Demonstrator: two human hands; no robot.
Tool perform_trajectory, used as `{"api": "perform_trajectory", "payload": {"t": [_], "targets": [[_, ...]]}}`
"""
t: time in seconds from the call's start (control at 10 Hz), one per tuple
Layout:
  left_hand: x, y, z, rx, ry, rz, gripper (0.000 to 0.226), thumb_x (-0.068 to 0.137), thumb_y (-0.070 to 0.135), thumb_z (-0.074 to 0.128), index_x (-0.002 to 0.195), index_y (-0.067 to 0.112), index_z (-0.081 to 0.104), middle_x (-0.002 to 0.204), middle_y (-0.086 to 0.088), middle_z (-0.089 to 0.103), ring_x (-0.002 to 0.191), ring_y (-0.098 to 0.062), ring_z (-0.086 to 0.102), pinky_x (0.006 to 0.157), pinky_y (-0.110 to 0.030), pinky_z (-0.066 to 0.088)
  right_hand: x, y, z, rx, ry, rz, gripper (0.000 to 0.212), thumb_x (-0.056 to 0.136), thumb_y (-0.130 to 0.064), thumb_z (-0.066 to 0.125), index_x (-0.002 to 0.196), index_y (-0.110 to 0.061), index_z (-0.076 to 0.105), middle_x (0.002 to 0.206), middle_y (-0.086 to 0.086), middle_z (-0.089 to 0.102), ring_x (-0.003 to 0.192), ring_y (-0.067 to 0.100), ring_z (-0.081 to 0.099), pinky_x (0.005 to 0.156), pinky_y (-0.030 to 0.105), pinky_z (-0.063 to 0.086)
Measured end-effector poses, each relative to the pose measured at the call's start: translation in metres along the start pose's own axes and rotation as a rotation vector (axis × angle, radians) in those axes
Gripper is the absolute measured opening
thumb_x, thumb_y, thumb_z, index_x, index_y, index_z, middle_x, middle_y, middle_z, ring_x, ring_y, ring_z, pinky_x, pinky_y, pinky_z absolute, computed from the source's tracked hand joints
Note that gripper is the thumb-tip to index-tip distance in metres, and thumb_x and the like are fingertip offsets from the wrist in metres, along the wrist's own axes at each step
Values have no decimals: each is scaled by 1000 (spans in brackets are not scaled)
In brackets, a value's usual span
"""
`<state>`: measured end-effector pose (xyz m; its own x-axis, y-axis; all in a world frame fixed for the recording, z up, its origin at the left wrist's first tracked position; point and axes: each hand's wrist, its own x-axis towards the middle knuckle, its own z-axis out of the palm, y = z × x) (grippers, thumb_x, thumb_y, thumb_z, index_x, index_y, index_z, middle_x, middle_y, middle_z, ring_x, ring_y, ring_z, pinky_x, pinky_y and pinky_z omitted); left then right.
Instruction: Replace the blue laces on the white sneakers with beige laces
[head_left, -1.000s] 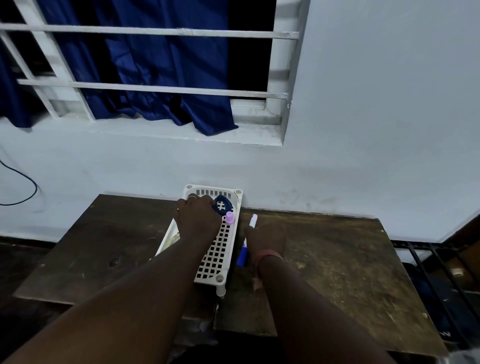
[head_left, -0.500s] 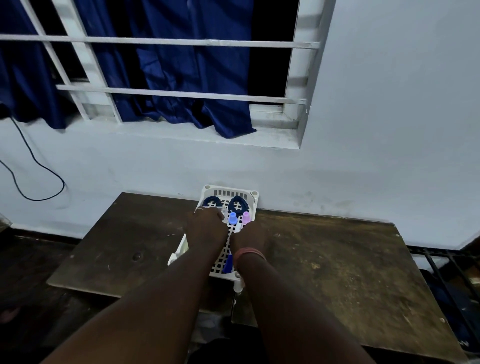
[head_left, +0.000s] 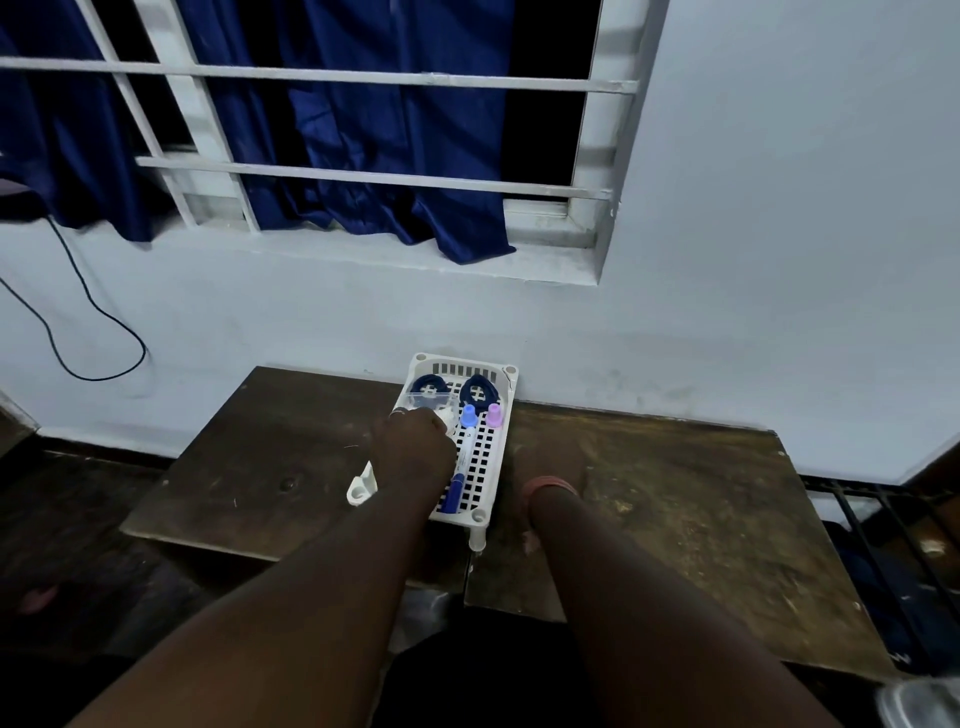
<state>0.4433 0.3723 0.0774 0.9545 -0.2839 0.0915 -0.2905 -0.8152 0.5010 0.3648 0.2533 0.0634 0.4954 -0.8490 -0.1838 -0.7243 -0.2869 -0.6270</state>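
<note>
Two coiled blue laces (head_left: 479, 391) lie at the far end of a white perforated tray (head_left: 487, 467) on a dark wooden table (head_left: 675, 493). My left hand (head_left: 413, 441) is down in the tray's left half with its fingers curled. A small white thing (head_left: 445, 415) shows at the fingertips, and I cannot tell whether the hand holds it. My right hand (head_left: 545, 457) rests on the table just right of the tray and holds nothing. No sneakers or beige laces are in view.
In the tray are a small clear box (head_left: 428, 400), a blue-capped bottle (head_left: 468, 415), a pink-capped bottle (head_left: 494, 415) and a blue-capped marker (head_left: 462, 467). The tray stands against a white wall under a barred window with a blue curtain (head_left: 363, 130). Dark clutter lies beside the table at right.
My right hand laid the marker in the tray and drew back onto the table at the right. My left hand slid back from the tray's far end, uncovering the blue laces.
</note>
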Motion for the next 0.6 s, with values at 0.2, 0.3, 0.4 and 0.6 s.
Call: {"api": "perform_trajectory", "payload": {"t": [0.2, 0.3, 0.4, 0.6], "targets": [[-18, 1, -8, 6, 8, -8, 24, 86, 19, 60, 101, 27, 77, 109, -5, 68, 108, -26, 62, 101, -38, 46, -21, 14, -17, 126, -13, 67, 22, 89, -21, 67, 103, -5, 74, 109, 14, 74, 104, 33, 70, 84, 32, 55], [-22, 10, -11, -20, 6, 4, 25, 85, 18, 59, 101, 27, 76, 110, -3, 68, 108, -26, 64, 96, -36, 50, -33, 9, -27, 190, -59, 17, 17, 88, -20, 66, 91, -4, 73, 101, 16, 74, 89, 31, 67, 71, 27, 44], [-29, 22, -13, -61, -15, 28, 24, 85, 16, 55, 96, 25, 75, 104, -6, 72, 105, -30, 65, 90, -40, 54, -39, 2, -34, 179, -107, -99, 25, 89, -16, 62, 66, -9, 60, 85, 20, 69, 73, 26, 54, 65, 26, 37], [-40, 67, -23, -144, -7, 211, 28, 90, 16, 55, 111, 20, 74, 111, -6, 72, 108, -26, 66, 87, -34, 51, -47, 1, -76, 171, -35, -260, 26, 94, -24, 55, 70, -13, 58, 81, 13, 69, 78, 30, 62, 67, 29, 44]]}}
